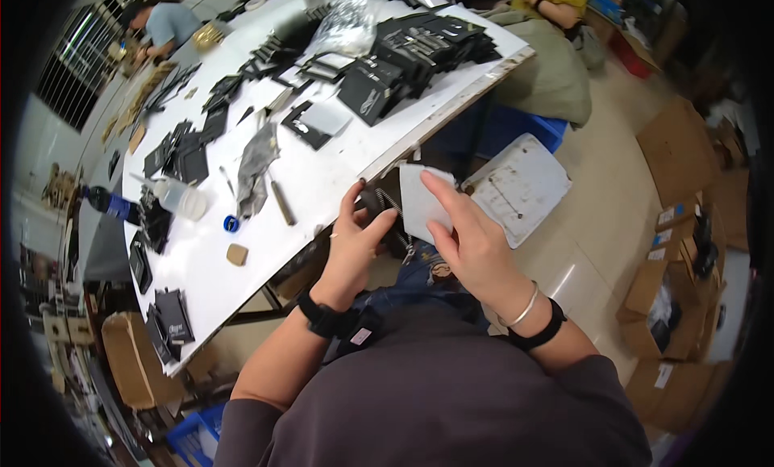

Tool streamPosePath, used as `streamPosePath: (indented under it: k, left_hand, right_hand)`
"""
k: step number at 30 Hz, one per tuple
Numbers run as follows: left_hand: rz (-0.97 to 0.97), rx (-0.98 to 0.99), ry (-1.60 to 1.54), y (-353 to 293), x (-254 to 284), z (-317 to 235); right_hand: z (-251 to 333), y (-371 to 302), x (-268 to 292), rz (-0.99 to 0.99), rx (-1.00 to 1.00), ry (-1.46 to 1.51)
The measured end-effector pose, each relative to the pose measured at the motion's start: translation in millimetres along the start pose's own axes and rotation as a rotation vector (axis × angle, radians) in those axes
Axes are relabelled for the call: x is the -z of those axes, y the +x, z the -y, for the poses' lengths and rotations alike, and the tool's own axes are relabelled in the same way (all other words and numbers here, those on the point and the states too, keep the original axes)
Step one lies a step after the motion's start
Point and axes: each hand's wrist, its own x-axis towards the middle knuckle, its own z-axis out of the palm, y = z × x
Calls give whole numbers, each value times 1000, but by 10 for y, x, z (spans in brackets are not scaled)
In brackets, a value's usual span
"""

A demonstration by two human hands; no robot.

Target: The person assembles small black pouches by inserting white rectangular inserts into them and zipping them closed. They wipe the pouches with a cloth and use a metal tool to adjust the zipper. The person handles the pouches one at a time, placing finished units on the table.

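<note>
My left hand (351,253) is closed around a dark brown zippered piece (372,202) that looks like a small wallet or pouch, held just off the table's near edge. Part of its metal zipper (389,199) shows beside my thumb. My right hand (476,245) pinches a light grey flat sheet (415,201) between thumb and index finger. The sheet stands upright right beside the brown piece; whether the two touch I cannot tell. Close to my left hand on the table lies a slim hand tool (282,203) with a crumpled grey cloth (255,173) beyond it.
The white table (314,194) carries stacked black wallet-like pieces (411,52), a clear bag (347,23), a squeeze bottle (171,194), a dark bottle (109,202), a blue cap (231,223) and a tan block (237,254). A stained white stool (520,185) and cartons (661,298) stand right. Two people sit beyond.
</note>
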Motion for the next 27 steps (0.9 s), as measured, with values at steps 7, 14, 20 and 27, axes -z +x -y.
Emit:
streamPosePath:
  k: [7,14,20,27]
  left_hand:
    - [43,-32,89,142,31,128]
    - [-41,-149,159,170,-16,170]
    - [-57,-378,453,178,97,368]
    - [-43,-217,462,23,-33,39]
  right_hand:
    - [-9,-40,-132,10,56,-212]
    - [-47,14,-270,220,-242,-170]
    - [-291,-123,-392,207,-231,47]
    - [-340,-116,-437,13,-167,153]
